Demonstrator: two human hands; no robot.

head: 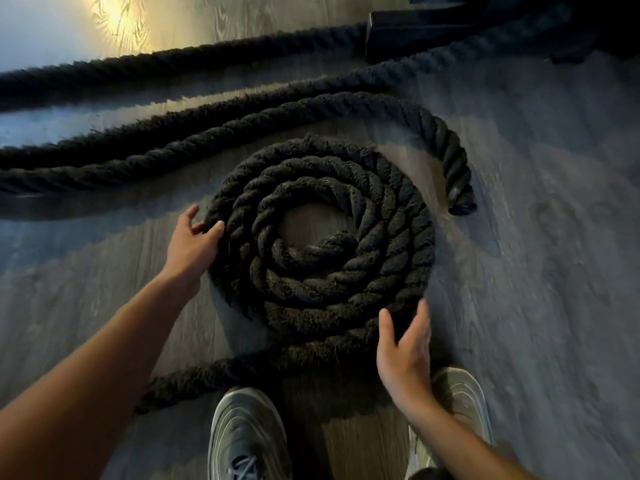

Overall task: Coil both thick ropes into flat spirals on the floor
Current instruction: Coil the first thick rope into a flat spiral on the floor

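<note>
A flat coil [325,237] of thick black rope lies on the wood floor [536,237], just ahead of my shoes [247,434]. My left hand [192,244] rests loose-fingered against its left rim, and my right hand [403,351] touches its near right rim with fingers spread, gripping nothing. A second rope [311,105] curves round the far side, blurred and cut off at left.

Scanning for lettering, and there's nothing legible: no brand on the near shoes [247,434], no label on the ropes [346,278], no sign on the far-right dark block [415,39].
</note>
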